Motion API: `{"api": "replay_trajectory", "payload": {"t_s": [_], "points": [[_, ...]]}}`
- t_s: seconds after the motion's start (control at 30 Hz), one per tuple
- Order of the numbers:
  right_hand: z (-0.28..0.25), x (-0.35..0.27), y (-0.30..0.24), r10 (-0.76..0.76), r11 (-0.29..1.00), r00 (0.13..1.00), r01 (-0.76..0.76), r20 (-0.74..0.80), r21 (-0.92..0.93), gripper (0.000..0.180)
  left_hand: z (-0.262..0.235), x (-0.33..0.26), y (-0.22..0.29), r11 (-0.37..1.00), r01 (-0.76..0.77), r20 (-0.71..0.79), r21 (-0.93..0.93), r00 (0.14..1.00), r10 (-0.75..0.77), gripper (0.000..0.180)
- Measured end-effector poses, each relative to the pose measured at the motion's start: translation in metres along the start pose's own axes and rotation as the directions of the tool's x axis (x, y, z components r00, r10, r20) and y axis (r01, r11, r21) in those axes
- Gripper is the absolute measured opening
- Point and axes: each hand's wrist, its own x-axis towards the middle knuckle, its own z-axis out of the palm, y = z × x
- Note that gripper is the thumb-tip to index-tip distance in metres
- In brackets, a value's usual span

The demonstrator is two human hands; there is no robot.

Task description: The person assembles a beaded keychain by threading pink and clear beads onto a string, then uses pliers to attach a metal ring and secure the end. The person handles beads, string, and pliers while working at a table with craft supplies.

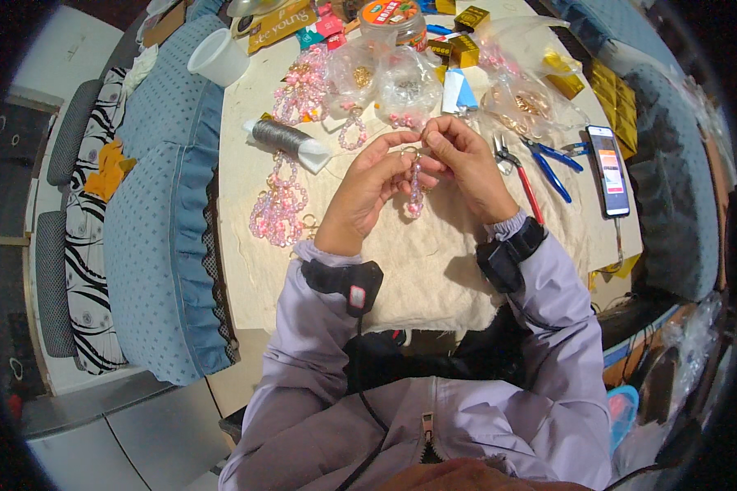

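Observation:
Over the cloth [418, 282], a pink beaded keychain [415, 199] hangs between my two hands, its metal ring at the top. My left hand [368, 186] is closed, with thumb and fingers pinching the keychain at its ring. From the other side my right hand [469, 166] is closed too, its thumb and forefinger pressed together just above the ring. Whatever small part lies between those right fingertips is hidden. A bundle of pink bead strands [278, 213] rests left of my left hand. Red-handled pliers [526, 188] and blue-handled pliers [553, 168] lie to the right of my right hand.
A spool of grey thread [282, 137] lies at the left. Farther back are more pink beads [300, 86], a bag of silver parts [409, 86], a bag of gold rings [530, 102] and a round tub [393, 24]. A phone [607, 173] sits near the right edge.

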Motion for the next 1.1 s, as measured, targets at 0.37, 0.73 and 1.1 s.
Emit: {"api": "replay_trajectory", "payload": {"t_s": [0.37,0.73,1.1], "points": [[-0.001,0.002,0.001,-0.012,0.997,0.999,0.009,-0.038,-0.081,0.015,0.001,0.0,-0.001,0.999,-0.018,-0.053,0.045,0.998,0.02,0.033],[0.003,0.001,0.002,-0.119,0.968,0.992,0.124,0.035,-0.219,0.013,0.006,0.001,-0.01,0.954,-0.162,-0.174,0.252,0.962,0.209,0.017],[0.007,-0.001,0.003,-0.136,0.953,0.991,0.135,0.016,-0.27,0.015,0.015,0.0,-0.011,0.849,-0.352,-0.226,0.395,0.858,0.461,0.021]]}}
